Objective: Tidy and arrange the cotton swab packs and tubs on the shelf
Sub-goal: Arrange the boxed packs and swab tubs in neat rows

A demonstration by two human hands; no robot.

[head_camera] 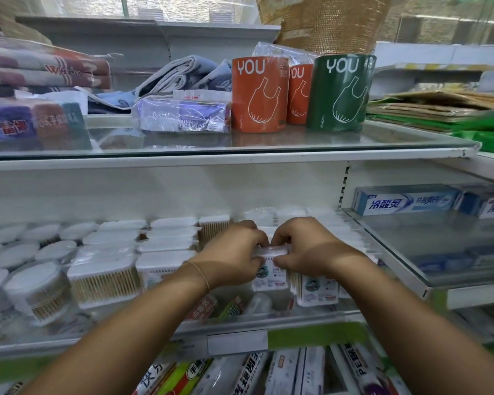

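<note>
Both hands meet over the middle glass shelf (240,323). My left hand (234,258) and my right hand (300,249) grip the two ends of one clear cotton swab pack (270,251), held level above the row. Below it stand labelled swab packs (317,289), partly hidden by my hands. Left of them lie rectangular packs of wooden-stick swabs (103,276) in rows. Round swab tubs (37,292) with white tops fill the far left of the shelf.
The upper glass shelf (240,143) carries orange and green bag rolls (257,95), a wrapped pack and folded towels (40,69). Toothpaste boxes (405,199) lie on the right-hand shelf. More boxed goods (254,372) sit on the shelf below.
</note>
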